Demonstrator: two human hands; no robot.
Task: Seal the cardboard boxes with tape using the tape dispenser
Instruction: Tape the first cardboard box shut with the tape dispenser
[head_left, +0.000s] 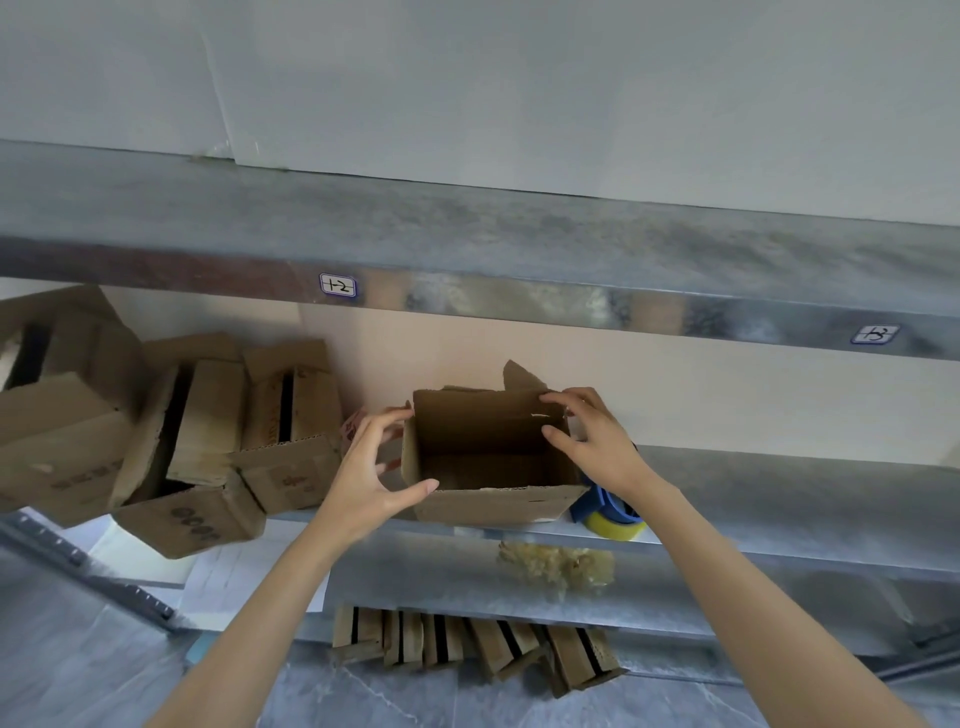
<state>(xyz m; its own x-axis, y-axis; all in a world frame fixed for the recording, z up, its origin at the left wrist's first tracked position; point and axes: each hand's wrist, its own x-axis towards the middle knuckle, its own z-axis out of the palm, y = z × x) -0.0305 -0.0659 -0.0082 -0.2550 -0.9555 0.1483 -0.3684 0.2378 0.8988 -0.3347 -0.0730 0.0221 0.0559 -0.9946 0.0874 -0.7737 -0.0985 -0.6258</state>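
Observation:
A small open cardboard box (483, 499) stands on the metal shelf (779, 499), its flaps up and its inside empty. My left hand (369, 467) cups the box's left side, thumb on the near flap and fingers at the far left corner. My right hand (592, 441) grips the box's right flap, fingers over its top edge. The blue tape dispenser (613, 512) with a yellowish tape roll lies on the shelf just right of the box, partly hidden by my right wrist.
Several open cardboard boxes (171, 441) are piled on the shelf at the left. More boxes (478, 649) sit on the floor under the shelf. An upper shelf (519, 260) with labels overhangs. A crumpled wad of tape (556, 566) sticks to the shelf's front edge.

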